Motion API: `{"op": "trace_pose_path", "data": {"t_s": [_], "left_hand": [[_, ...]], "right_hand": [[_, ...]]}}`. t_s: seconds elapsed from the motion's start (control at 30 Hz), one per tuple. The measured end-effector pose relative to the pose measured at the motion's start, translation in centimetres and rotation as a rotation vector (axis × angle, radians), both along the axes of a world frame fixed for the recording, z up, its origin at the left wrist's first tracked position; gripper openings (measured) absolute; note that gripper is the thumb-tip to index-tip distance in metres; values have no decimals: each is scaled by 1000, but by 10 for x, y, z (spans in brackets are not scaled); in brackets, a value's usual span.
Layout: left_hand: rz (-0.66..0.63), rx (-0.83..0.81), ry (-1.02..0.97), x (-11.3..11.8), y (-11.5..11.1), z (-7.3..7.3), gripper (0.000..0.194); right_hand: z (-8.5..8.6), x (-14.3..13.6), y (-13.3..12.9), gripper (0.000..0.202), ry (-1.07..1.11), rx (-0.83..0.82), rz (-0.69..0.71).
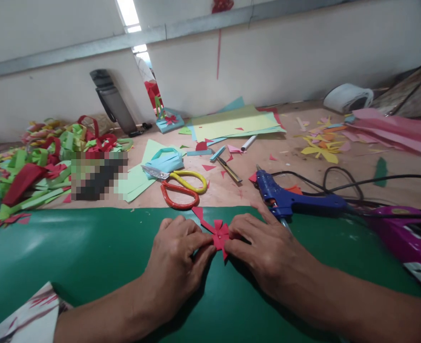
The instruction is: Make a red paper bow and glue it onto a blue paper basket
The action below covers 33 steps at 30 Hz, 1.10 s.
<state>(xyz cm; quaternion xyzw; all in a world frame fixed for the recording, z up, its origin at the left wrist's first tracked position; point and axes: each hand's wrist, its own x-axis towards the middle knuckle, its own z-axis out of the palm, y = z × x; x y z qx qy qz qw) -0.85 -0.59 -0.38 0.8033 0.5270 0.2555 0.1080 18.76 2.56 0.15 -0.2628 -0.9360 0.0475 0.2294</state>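
Observation:
A small red paper flower (220,234) is held over the green mat (99,257), between both hands. My left hand (181,252) pinches its left side with thumb and index finger. My right hand (260,243) grips the right edge of the same flower, its thumb and index finger closed on a petal. A blue glue gun (292,195) lies just beyond my right hand. Scissors with red and yellow handles (183,189) rest beyond my left hand, their blades over a folded light blue paper piece (165,161).
Colored paper strips (60,157) are heaped at the left near a dark bottle (113,102). Paper sheets (235,124), a cutter knife (231,170) and yellow paper flowers (321,148) lie farther back. At the right are black cables and a purple device (406,238).

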Motion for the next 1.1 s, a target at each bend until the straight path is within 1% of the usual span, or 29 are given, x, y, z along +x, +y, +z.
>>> {"op": "trace_pose_path", "data": {"t_s": [0.2,0.33,0.47,0.63,0.87,1.0,1.1], "left_hand": [[-42,1,24,0,1,2,20],[-67,-13,30,0,0,4,21],[-82,-39,29,0,-1,3,21],[-87,-28,22,-1,-1,2,23],[-130,-16,24,-1,-2,8,26],[-132,-10,29,-2,-3,8,24],[-120,-11,33,-2,-3,6,24]], "right_hand": [[0,-1,1,26,7,-5,-5],[-1,-1,1,26,13,-17,-8],[-1,-1,0,23,-6,-35,-20],[-2,1,-1,26,-39,-39,-7],[0,0,0,26,-44,-85,4],[-1,0,0,23,-40,-70,2],[-3,0,0,23,-38,-28,-4]]}}
